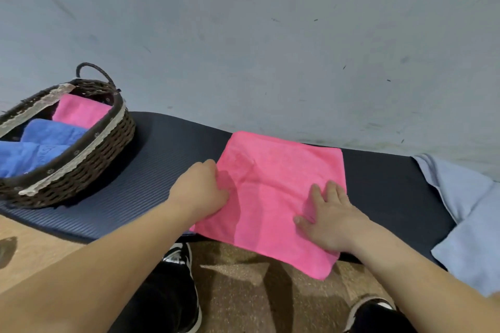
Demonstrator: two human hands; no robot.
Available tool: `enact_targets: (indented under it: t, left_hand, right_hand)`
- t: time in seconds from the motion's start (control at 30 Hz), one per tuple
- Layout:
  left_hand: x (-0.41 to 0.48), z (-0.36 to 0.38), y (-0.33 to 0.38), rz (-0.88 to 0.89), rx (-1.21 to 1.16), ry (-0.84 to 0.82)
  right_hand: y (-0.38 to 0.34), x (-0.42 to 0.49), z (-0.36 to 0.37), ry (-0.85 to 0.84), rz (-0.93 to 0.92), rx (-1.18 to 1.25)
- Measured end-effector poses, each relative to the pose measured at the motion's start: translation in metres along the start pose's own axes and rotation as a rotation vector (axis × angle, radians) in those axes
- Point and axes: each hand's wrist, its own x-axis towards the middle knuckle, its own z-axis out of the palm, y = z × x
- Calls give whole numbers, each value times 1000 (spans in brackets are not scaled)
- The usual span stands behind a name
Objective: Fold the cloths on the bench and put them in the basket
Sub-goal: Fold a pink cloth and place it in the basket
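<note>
The left hand [198, 189] grips the pink cloth's [276, 176] left edge at the bench's [151, 170] front edge; the right hand [330, 216] presses on it, fingers spread.

Basket [89, 154]: stood at frame left on the bench [167, 159], with folded cloths [51, 140] in it.
Spread cloth [276, 184]: lay at frame centre on the bench, its near corner overhanging the front edge.
Left hand [200, 189]: gripped its left edge.
Right hand [330, 219]: lay on its lower right part.
Loose cloth [470, 224]: lay at frame right, on the bench.

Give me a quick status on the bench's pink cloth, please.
Left hand grips pink cloth edge; right hand flat on it. Cloth overhangs bench. Nothing blocking wicker basket.
</note>
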Motion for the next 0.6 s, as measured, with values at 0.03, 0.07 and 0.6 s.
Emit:
enact_targets:
  t: [0.03,0.07,0.6]
  left_hand:
    - [-2,0,3,3,88,-3]
    - [-4,0,6,3,138,-6]
    - [20,-6,-6,-12,-259,-206]
  right_hand:
    - [2,-2,-3,-19,32,-1]
    - [3,-4,-6,-14,56,-12]
    - [-110,132,-83,479,-211,402]
